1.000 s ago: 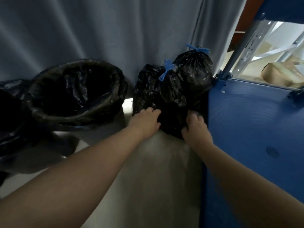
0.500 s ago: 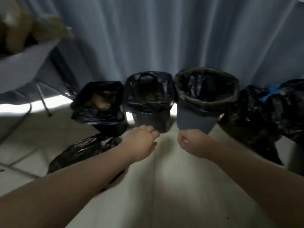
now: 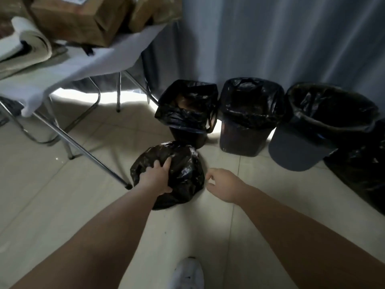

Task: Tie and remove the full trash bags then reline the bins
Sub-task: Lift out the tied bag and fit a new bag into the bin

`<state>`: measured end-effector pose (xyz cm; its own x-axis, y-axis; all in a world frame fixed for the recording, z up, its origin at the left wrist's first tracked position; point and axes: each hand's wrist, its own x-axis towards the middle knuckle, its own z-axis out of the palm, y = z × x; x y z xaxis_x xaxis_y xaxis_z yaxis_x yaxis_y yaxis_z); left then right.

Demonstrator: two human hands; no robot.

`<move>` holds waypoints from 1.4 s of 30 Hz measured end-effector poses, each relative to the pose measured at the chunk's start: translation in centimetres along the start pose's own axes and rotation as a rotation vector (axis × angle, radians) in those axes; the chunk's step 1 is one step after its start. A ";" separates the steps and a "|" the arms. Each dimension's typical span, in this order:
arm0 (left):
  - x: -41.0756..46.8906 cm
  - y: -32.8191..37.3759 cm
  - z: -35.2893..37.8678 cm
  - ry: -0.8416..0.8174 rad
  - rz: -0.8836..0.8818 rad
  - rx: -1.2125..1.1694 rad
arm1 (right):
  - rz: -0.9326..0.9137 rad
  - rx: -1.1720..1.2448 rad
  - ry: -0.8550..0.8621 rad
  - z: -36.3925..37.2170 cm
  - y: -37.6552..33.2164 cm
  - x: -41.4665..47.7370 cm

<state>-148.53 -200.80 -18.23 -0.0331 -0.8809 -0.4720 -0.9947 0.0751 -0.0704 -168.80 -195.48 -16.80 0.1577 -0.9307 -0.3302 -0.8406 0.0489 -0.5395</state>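
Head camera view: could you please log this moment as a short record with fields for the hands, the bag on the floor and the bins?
left hand: fingers spread, gripping the black bag on the floor
right hand: fingers curled, beside the bag, holding nothing
bag on the floor: in front of the left bin
bins: three in a row by the curtain, all with black liners
left bin: brown contents visible
table: at left, boxes on top

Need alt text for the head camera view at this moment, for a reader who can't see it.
A person's left hand presses on a black trash bag lying on the tiled floor, while the right hand hovers just beside it, fingers curled. Behind stand three bins lined with black bags along a grey curtain; a folding table is at left.
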 end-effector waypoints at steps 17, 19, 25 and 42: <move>-3.8 14.2 -9.4 0.133 0.307 -1.082 | -0.027 0.059 0.264 -7.0 5.4 -9.9; -6.1 17.1 -10.4 0.042 0.338 -1.191 | -0.007 -0.046 0.316 -7.9 6.3 -11.8; -11.3 26.8 -12.0 -0.213 0.536 -1.078 | 0.247 0.081 0.504 -10.3 11.6 -15.3; -7.2 50.7 1.0 -0.034 0.937 -0.614 | 0.538 0.851 1.307 -17.7 32.4 -20.1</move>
<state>-198.61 -190.20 -19.34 -0.8009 -0.5833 -0.1358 -0.4581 0.4506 0.7663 -208.37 -181.56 -13.95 -0.9261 -0.3770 -0.0105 -0.0740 0.2089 -0.9751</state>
